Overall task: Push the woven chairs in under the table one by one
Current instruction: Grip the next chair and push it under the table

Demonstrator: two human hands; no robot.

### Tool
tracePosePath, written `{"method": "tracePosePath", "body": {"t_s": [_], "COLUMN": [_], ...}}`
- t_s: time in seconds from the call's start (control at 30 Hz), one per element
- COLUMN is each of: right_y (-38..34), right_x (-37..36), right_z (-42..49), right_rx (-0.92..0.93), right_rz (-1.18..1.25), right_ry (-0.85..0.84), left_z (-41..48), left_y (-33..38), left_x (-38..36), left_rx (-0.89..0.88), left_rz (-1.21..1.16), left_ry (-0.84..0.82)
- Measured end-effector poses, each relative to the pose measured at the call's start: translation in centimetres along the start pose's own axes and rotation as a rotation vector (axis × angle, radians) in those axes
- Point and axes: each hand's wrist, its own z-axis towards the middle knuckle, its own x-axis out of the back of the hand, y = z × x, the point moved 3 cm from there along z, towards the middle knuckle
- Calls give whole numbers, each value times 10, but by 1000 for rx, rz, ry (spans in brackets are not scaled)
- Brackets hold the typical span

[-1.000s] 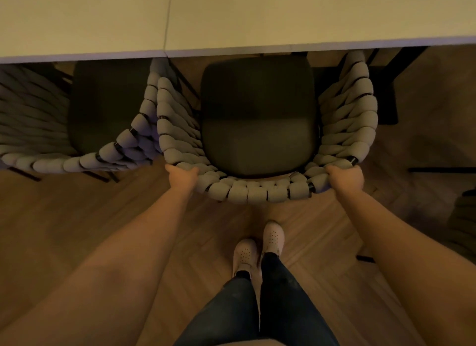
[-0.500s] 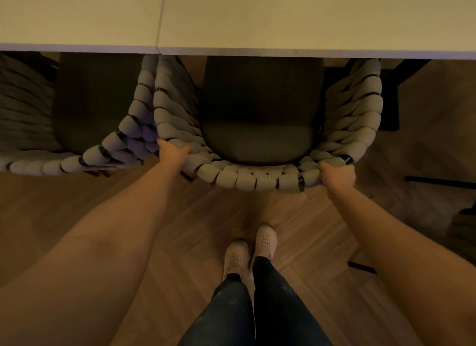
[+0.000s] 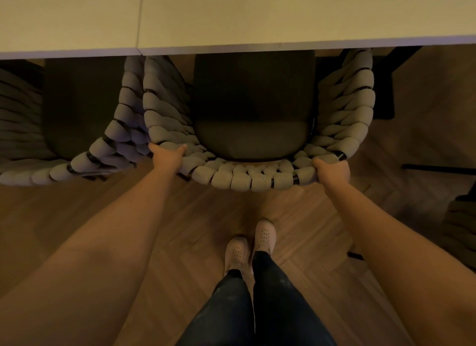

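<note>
A woven chair with thick grey rope weave and a dark seat cushion stands straight ahead, the front of its seat under the pale table. My left hand grips the left end of its curved back rail. At the right end of the same rail, my right hand holds on with fingers curled over the weave. A second woven chair sits to the left, tucked partway under the table, its arm touching the first chair.
My two feet in pale shoes stand on the wooden floor just behind the chair. A dark table leg rises to the right of the chair. Part of another woven chair shows at the right edge.
The chair has slid forward under the table, so more of its seat is covered by the tabletop. Both hands stayed on the back rail and moved with it.
</note>
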Motion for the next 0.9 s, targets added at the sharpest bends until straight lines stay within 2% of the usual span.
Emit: {"method": "tracePosePath", "body": {"t_s": [0.13,0.27,0.37,0.43,0.53,0.7,0.8,0.9], "right_y": [4,0,5,12,30,87,136,186], "right_x": [6,10,18,24,36,60,85,118], "right_z": [6,3,-1,-12,-41,-89,-110,-124], "right_rx": [-16,-49,4,62,194,256,242,222], "right_rz": [70,165,147,113,-6,-53,-101,-130], "right_ry": [-100,-234,-240,-220,-197,-147,-101,-75], "left_z": [-22,-55,-79,-97,-126,-169,-204,-240], "left_y": [-16,-31,-48,-60,-76,-91,-99,-112], "left_x": [-15,-32,-46,-56,-71,-89,-101,-115], "left_rx": [74,133,143,97,-21,-435,-619,-721], "left_rz": [-135,-236,-324,-288,-56,432,609,759], "left_ry": [11,-51,-198,-325,-538,-791,-840,-839]}}
